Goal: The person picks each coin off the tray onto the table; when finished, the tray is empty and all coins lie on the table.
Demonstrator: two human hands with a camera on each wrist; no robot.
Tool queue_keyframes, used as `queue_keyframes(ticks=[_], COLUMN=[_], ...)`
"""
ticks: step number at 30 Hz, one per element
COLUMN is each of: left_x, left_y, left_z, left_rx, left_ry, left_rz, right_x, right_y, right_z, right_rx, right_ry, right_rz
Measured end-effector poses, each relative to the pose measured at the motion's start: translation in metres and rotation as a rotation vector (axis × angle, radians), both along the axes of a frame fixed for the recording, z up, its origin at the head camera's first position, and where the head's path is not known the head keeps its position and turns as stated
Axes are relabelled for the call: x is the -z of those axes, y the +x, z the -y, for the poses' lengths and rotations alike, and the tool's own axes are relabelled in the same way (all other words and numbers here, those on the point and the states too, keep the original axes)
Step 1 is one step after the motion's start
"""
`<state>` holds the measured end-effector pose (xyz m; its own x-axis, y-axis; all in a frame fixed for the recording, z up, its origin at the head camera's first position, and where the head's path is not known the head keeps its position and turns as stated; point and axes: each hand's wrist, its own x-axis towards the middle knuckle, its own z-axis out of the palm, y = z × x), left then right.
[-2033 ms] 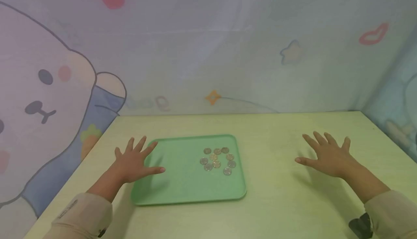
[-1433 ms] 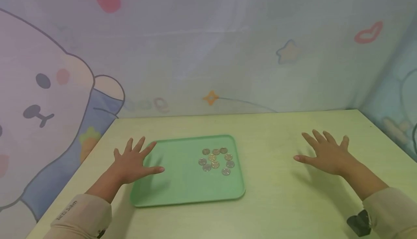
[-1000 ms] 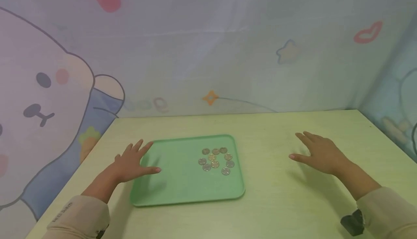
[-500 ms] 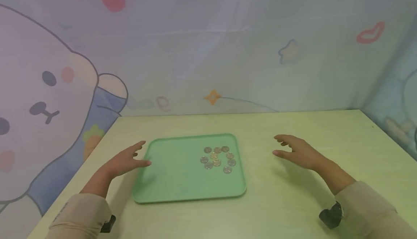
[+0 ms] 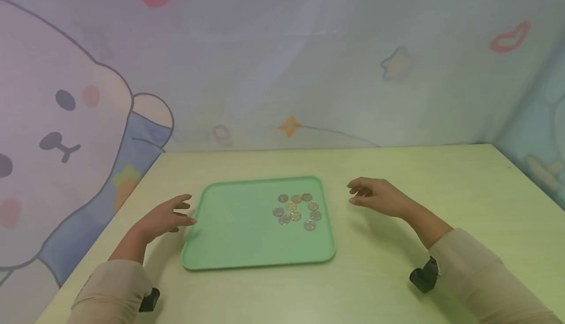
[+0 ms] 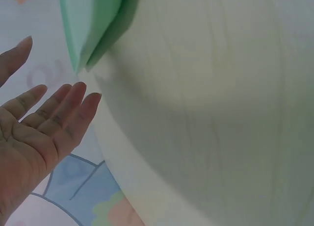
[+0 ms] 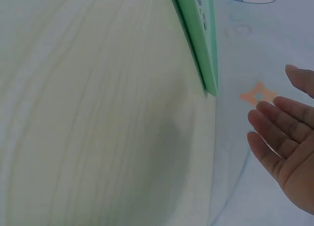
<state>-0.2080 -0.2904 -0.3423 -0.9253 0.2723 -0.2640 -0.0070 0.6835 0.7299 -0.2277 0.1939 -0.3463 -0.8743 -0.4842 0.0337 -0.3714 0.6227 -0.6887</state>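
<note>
A light green rectangular tray [image 5: 234, 226] lies on the table, with several coins [image 5: 295, 215] grouped flat in its right half. Beside the tray's left rim, my left hand [image 5: 161, 220] hovers with loosely bent fingers and holds nothing. My right hand [image 5: 380, 197] hangs in the air to the right of the tray, fingers bent softly, also holding nothing. In the left wrist view, the left palm [image 6: 34, 142] faces a corner of the tray [image 6: 91, 25]. The right wrist view has the right fingers [image 7: 274, 133] apart from the tray edge [image 7: 198, 39].
The pale wooden table [image 5: 375, 275] extends around the tray on all sides. Behind it hangs a printed cloth [image 5: 247, 69] with a cartoon bear, hearts and stars. A black device [image 5: 424, 275] is strapped at the right wrist, by the beige sleeve.
Both hands, spread wide earlier, have relaxed their fingers. The right hand has moved left toward the tray; the left hand has drawn slightly left off the tray. Tray and coins stay put.
</note>
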Motion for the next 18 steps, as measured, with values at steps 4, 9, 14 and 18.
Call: queue_keyframes(ticks=[4,9,14,18], left_x=[0.002,0.003,0.008,0.011], left_y=[0.001,0.0,-0.002,-0.002], left_z=[0.002,0.004,0.005,0.008], left_rx=[-0.009,-0.014,-0.024,-0.032], left_ry=[0.037,0.075,0.102,0.108], left_rz=[0.026,0.053,0.081,0.088], right_x=[-0.001,0.002,0.003,0.004], right_y=[-0.007,-0.018,-0.028,-0.036], right_z=[0.009,0.022,0.035,0.046], right_rx=[-0.013,-0.037,-0.054,-0.072], right_ry=[-0.03,-0.075,-0.092,-0.1], right_rz=[0.027,0.059,0.09,0.111])
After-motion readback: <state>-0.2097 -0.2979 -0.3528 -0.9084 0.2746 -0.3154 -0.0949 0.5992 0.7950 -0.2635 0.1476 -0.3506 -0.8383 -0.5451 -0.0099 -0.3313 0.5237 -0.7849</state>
